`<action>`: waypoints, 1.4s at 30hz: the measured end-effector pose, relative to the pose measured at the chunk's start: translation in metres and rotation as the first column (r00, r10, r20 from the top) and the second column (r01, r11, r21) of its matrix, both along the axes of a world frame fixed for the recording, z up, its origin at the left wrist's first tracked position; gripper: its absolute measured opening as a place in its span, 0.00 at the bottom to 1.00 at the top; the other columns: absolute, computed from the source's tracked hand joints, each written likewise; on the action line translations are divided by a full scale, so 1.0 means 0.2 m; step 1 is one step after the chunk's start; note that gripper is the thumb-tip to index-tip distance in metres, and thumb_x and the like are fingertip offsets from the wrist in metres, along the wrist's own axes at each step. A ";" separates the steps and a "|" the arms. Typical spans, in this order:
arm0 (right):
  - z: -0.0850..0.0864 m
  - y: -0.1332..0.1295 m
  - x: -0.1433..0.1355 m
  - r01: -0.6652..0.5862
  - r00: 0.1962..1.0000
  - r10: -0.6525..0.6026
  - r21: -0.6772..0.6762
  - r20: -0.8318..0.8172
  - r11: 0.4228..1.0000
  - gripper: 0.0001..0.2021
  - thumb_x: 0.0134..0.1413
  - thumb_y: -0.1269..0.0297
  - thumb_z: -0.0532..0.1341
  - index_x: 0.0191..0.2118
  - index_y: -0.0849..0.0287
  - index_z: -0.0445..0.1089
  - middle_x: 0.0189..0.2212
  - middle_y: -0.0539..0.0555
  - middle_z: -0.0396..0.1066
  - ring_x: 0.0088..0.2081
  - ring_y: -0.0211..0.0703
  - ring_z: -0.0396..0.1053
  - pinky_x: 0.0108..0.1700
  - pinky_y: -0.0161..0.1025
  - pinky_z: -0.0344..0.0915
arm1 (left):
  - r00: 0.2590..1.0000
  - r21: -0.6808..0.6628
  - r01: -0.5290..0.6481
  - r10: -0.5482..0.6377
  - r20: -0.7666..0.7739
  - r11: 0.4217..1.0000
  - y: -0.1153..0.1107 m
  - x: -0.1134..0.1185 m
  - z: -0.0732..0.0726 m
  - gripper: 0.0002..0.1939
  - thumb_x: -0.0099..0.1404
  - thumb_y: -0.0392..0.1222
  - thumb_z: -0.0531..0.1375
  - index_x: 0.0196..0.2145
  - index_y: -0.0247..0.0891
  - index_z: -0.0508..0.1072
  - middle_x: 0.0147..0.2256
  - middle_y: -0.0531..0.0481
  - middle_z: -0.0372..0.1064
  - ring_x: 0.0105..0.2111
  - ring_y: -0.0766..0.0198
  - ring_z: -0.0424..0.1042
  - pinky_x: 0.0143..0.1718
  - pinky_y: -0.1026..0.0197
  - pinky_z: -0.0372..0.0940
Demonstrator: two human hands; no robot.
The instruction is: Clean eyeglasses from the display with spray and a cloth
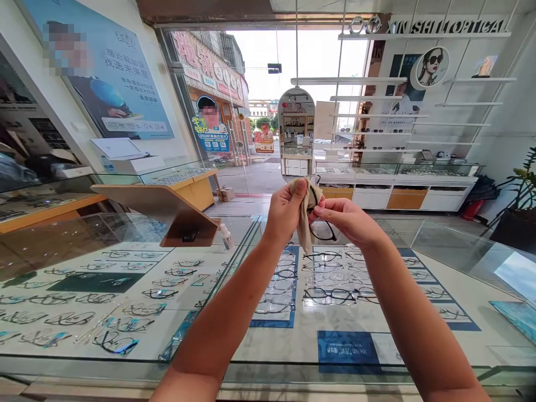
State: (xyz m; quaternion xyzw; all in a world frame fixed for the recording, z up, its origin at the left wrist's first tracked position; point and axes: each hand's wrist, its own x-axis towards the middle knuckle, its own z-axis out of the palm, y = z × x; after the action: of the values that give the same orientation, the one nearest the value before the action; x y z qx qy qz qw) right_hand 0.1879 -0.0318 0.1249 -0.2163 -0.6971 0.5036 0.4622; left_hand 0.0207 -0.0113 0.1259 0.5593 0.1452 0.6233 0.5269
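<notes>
A pair of dark-rimmed eyeglasses is held up over the glass counter, one lens hanging below my fingers. My left hand is closed on a beige cleaning cloth, which is wrapped over the upper part of the glasses and dangles down. My right hand pinches the frame near its middle, just right of the cloth. The other lens is mostly hidden by the cloth and my left fingers.
Below my arms, a glass display counter holds rows of eyeglasses. A spray bottle and a tilted wooden-backed stand are on the left. An arched mirror stands ahead, with shelves and white cabinets to its right.
</notes>
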 end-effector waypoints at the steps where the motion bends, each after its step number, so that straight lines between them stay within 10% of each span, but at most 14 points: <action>1: 0.00 0.00 0.00 -0.001 1.000 0.001 0.006 0.003 1.000 0.14 0.59 0.48 0.74 0.35 0.54 0.84 0.38 0.53 0.81 0.43 0.44 0.75 0.59 0.47 0.68 | 1.000 -0.017 0.020 -0.020 -0.013 1.000 0.00 -0.01 0.00 0.28 0.61 0.68 0.72 0.34 0.37 0.78 0.29 0.47 0.80 0.26 0.62 0.79 0.24 0.63 0.71; 9: 0.03 0.00 0.06 0.030 0.997 -0.033 -0.044 -0.066 0.999 0.16 0.60 0.47 0.73 0.36 0.56 0.84 0.37 0.54 0.81 0.44 0.43 0.75 0.59 0.46 0.69 | 0.954 -0.023 0.254 -0.254 -0.161 0.967 0.01 -0.11 0.04 0.24 0.59 0.53 0.78 0.46 0.36 0.82 0.38 0.44 0.82 0.33 0.61 0.80 0.35 0.60 0.77; 23: 0.01 0.02 0.03 0.017 1.000 -0.018 0.051 0.013 0.999 0.15 0.63 0.47 0.70 0.35 0.54 0.84 0.40 0.53 0.80 0.46 0.45 0.73 0.61 0.48 0.64 | 0.998 0.087 -0.066 0.064 0.018 0.994 0.04 0.03 -0.04 0.23 0.64 0.63 0.72 0.33 0.39 0.79 0.27 0.51 0.77 0.21 0.70 0.70 0.23 0.65 0.66; 33: 0.01 0.05 0.06 0.075 0.994 -0.077 -0.038 -0.075 0.996 0.18 0.53 0.43 0.75 0.34 0.54 0.83 0.36 0.53 0.80 0.44 0.45 0.74 0.57 0.45 0.68 | 0.977 -0.044 0.198 -0.201 -0.068 0.979 0.04 -0.05 0.01 0.24 0.55 0.46 0.80 0.46 0.39 0.80 0.36 0.50 0.81 0.31 0.67 0.78 0.35 0.65 0.74; 42: -0.02 0.04 0.01 -0.008 0.999 0.008 -0.007 0.035 1.000 0.18 0.59 0.43 0.72 0.35 0.54 0.83 0.38 0.54 0.81 0.43 0.45 0.73 0.57 0.47 0.66 | 0.989 -0.017 -0.148 0.148 0.006 0.989 0.00 0.03 -0.02 0.23 0.59 0.59 0.76 0.28 0.40 0.72 0.21 0.57 0.66 0.18 0.73 0.62 0.19 0.65 0.57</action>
State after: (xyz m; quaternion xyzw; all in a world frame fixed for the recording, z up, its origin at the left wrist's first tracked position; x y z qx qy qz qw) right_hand 0.1894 -0.0229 0.1209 -0.2241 -0.7041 0.5040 0.4472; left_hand 0.0262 -0.0104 0.1222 0.5402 0.1897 0.6615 0.4844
